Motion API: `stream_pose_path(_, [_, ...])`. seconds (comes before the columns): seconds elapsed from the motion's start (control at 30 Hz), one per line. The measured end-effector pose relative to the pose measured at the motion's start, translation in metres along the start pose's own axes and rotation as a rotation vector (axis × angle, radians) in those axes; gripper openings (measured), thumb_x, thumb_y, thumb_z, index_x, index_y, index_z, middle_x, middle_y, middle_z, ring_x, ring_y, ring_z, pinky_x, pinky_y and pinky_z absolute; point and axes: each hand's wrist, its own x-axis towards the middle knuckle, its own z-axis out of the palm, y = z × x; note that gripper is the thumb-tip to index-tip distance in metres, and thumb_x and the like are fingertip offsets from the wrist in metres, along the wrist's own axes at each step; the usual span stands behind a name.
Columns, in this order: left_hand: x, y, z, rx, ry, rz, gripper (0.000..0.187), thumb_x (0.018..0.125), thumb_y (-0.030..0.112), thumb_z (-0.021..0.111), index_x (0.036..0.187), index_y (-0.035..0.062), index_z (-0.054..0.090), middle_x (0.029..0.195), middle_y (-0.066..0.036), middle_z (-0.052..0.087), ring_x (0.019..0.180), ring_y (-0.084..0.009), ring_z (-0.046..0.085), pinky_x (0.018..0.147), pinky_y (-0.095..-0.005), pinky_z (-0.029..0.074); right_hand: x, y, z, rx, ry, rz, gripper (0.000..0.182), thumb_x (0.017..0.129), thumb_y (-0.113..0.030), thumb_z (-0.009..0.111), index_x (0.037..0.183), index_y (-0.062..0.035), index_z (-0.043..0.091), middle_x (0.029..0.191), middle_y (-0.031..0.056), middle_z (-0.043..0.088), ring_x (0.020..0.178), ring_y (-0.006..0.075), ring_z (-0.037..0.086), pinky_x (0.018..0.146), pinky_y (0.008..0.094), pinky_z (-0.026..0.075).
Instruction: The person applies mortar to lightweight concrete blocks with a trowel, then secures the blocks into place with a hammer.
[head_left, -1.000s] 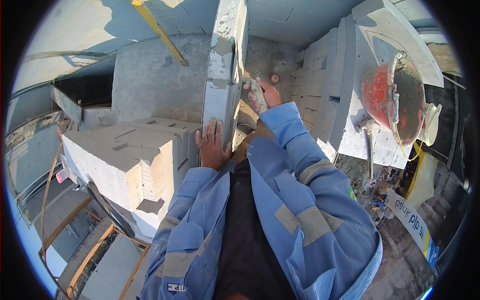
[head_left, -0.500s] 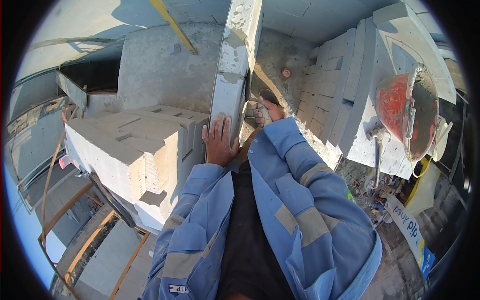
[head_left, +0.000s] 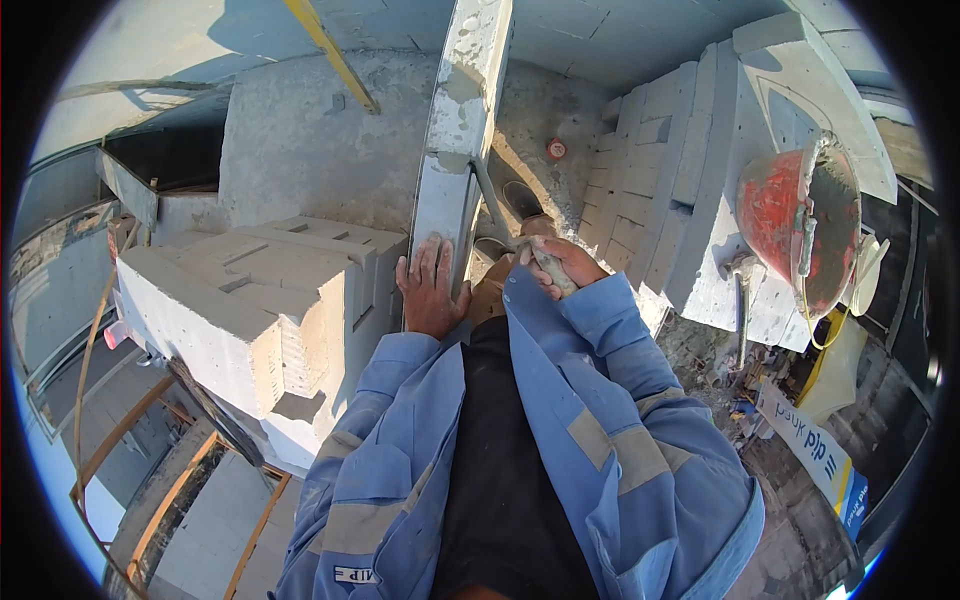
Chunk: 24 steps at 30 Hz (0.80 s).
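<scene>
The left hand [head_left: 432, 288] lies spread on the near end of the wall [head_left: 447, 185]. Just right of it, the right hand [head_left: 572, 262] wraps the tool handle [head_left: 551, 268], probably the best hold; it seems stiff and light.

Printed sheet [head_left: 808, 440], lower right: large dark lettering runs diagonally across the white field. The second word shows as "pip" or "dip"; the slant and lens curvature leave the exact letters uncertain. The word ahead of it appears to end in "uk". Short slanted bars follow the lettering. Blue end panel [head_left: 853, 502] of this sheet: small white characters, too small to read. Jacket label [head_left: 354, 575], lower left: dark characters ending in "IP"; the leading character is unclear. Red round object [head_left: 556, 149], upper centre: pale marking, illegible.
</scene>
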Motion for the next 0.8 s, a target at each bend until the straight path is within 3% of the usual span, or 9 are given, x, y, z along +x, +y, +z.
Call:
stream_pose_path(0.27, [-0.001,-0.001,0.003,0.018,0.019,0.003,0.08,0.079,0.034,0.074,0.148,0.0058,0.043,0.153,-0.016,0.041,0.145,-0.0317,0.032,0.117,-0.0571,0.017,0.07,0.043,-0.031,0.322,0.073,-0.06,0.045,0.104,-0.047,0.049,0.099,-0.0027,0.059,0.063,0.0026,0.052,0.043,0.0126,0.049,0.041,0.0274,0.046])
stream_pose_path(0.4, [-0.001,0.0,0.003,0.011,-0.001,-0.01,0.078,0.079,0.035,0.073,0.147,0.0066,0.046,0.152,-0.015,0.043,0.145,-0.0301,0.034,0.118,-0.0567,0.015,0.102,0.051,-0.025,0.227,0.173,0.016,0.039,0.102,-0.043,0.046,0.094,-0.0067,0.057,0.062,0.0025,0.052,0.042,0.0137,0.048,0.04,0.0298,0.044])
stream_pose_path(0.57, [-0.001,-0.001,0.005,0.006,0.019,-0.002,0.078,0.079,0.034,0.073,0.147,0.006,0.046,0.152,-0.015,0.042,0.145,-0.0308,0.032,0.118,-0.0567,0.015,0.072,0.07,-0.042,0.129,0.135,0.077,0.038,0.101,-0.041,0.047,0.091,-0.0058,0.057,0.062,0.0033,0.052,0.042,0.0148,0.049,0.039,0.0307,0.043])
stream_pose_path(0.67, [0.0,0.0,0.003,0.017,0.016,0.004,0.078,0.079,0.034,0.073,0.146,0.0058,0.046,0.152,-0.015,0.042,0.144,-0.0312,0.033,0.118,-0.0565,0.016,0.055,0.065,-0.049,0.087,0.047,0.12,0.04,0.102,-0.044,0.048,0.093,-0.0064,0.058,0.06,0.0011,0.05,0.042,0.0136,0.048,0.04,0.0265,0.043])
stream_pose_path(0.73, [0.0,0.0,0.003,0.026,0.012,0.004,0.079,0.079,0.034,0.074,0.147,0.006,0.045,0.152,-0.016,0.042,0.144,-0.032,0.033,0.118,-0.0563,0.017,0.061,0.056,-0.047,0.229,0.162,0.042,0.04,0.101,-0.044,0.048,0.093,-0.0064,0.058,0.061,0.001,0.051,0.043,0.0133,0.048,0.04,0.0272,0.044])
stream_pose_path(0.8, [0.0,0.0,0.002,0.041,0.007,0.001,0.079,0.079,0.035,0.074,0.147,0.0061,0.044,0.152,-0.017,0.042,0.144,-0.0327,0.033,0.117,-0.056,0.018,0.078,0.038,-0.047,0.258,0.128,0.025,0.039,0.101,-0.044,0.049,0.093,-0.0067,0.058,0.061,0.0008,0.051,0.043,0.0129,0.048,0.04,0.0274,0.044])
